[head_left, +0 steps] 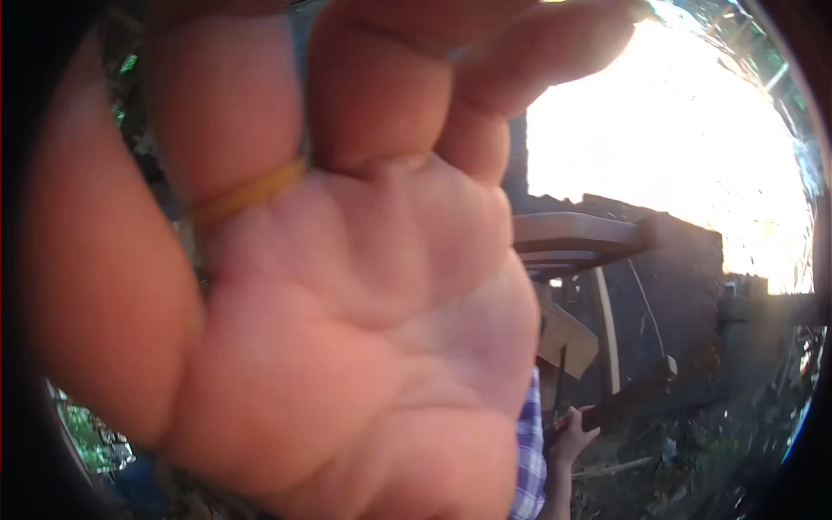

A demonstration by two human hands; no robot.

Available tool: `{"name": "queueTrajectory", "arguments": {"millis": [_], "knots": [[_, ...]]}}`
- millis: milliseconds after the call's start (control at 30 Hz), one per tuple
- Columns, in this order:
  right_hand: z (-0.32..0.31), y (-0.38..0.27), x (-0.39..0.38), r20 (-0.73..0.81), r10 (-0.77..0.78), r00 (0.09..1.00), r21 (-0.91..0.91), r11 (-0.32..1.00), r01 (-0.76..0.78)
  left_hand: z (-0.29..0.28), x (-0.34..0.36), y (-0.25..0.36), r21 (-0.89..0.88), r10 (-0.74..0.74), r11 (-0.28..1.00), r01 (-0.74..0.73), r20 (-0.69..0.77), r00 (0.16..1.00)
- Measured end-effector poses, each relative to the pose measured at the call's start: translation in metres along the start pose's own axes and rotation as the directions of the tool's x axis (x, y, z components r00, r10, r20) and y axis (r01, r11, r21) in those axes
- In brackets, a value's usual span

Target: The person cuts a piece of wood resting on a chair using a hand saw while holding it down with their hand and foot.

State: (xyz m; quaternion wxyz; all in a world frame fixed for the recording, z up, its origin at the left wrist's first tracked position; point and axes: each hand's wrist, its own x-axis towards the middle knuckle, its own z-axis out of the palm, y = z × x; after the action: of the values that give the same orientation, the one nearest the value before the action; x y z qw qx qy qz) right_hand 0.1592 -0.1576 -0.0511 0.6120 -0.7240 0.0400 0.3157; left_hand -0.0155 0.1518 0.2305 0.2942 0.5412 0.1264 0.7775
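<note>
My left hand fills most of the view, raised very close to the camera with its palm facing it, open, with slightly curved fingers cut off at the top and a yellow band round one finger. Farther down at the right, my right hand is closed on a dark bar. Purple checked cloth shows beside that forearm, partly hidden by the left hand.
Behind the hands are a slatted seat or frame, a tan board, a pale upright strip and dark panels. Rough ground lies below. The upper right is glaring white; foliage shows at lower left.
</note>
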Motion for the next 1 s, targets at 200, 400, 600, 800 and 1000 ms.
{"name": "queueTrajectory", "arguments": {"millis": [200, 400, 600, 800, 1000], "knots": [[-0.014, -0.001, 0.010, 0.269, -0.666, 0.696, -0.577, 0.467, 0.670, -0.044, 0.036, 0.059, 0.238, 0.181, 0.959, -0.154, -0.097, 0.979], [-0.029, -0.014, 0.014, 0.252, -0.181, 0.951, -0.359, 0.895, 0.266, -0.040, 0.035, 0.079, 0.311, 0.141, 0.945, -0.096, -0.125, 0.982], [-0.020, -0.019, 0.003, 0.122, -0.175, 0.977, -0.336, 0.919, 0.207, -0.011, -0.081, 0.022, 0.204, -0.337, 0.915, 0.347, -0.084, 0.938], [-0.022, -0.028, -0.004, 0.184, -0.011, 0.983, -0.264, 0.963, 0.060, -0.001, -0.313, -0.085, 0.675, -0.745, 0.645, 0.359, 0.451, 0.492], [-0.006, -0.035, -0.009, 0.133, -0.019, 0.991, -0.249, 0.967, 0.052, -0.005, -0.462, -0.142, 0.607, -0.781, 0.435, -0.664, 0.622, 0.057]]}}
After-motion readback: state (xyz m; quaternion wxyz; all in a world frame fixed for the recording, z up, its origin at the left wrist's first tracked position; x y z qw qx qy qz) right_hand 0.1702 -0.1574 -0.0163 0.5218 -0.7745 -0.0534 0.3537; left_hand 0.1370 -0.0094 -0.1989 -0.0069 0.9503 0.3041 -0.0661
